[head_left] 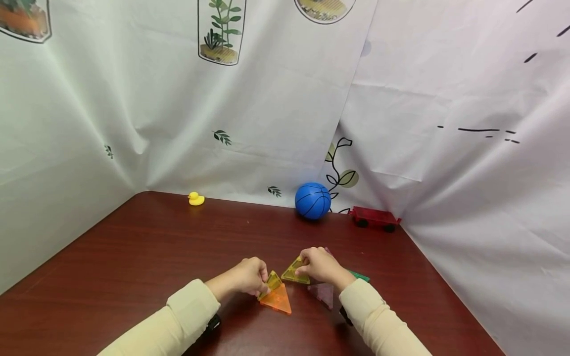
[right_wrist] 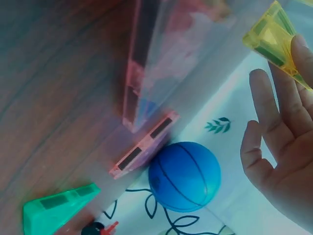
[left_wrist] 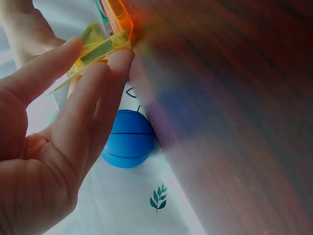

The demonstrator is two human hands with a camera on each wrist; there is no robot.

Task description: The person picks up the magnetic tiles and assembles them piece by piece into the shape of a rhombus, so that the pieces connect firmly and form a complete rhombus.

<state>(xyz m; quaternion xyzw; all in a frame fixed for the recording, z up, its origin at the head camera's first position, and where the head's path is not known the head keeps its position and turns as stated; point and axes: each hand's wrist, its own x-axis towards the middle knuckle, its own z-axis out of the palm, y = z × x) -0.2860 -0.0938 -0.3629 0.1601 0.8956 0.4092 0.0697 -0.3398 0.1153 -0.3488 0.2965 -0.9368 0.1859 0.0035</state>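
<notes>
Between thumb and fingers, my left hand (head_left: 249,276) pinches a clear yellow triangular tile (head_left: 273,281), seen edge-on as a yellow strip (left_wrist: 100,54) in the left wrist view. An orange triangular tile (head_left: 278,298) sits right against it on the near side. My right hand (head_left: 321,267) pinches a second yellow triangular tile (head_left: 294,273), which also shows by the thumb (right_wrist: 270,39) in the right wrist view. Below the right hand lies a purple triangular tile (head_left: 323,294). Another pinkish-purple tile (right_wrist: 144,147) and a green tile (right_wrist: 61,208) are partly hidden behind that hand in the head view.
A blue ball (head_left: 312,200) stands at the back of the brown table (head_left: 200,237). To its right is a red toy wagon (head_left: 375,218) with black wheels, and a yellow rubber duck (head_left: 196,199) sits at the back left. White printed sheets (head_left: 267,99) hang around the table.
</notes>
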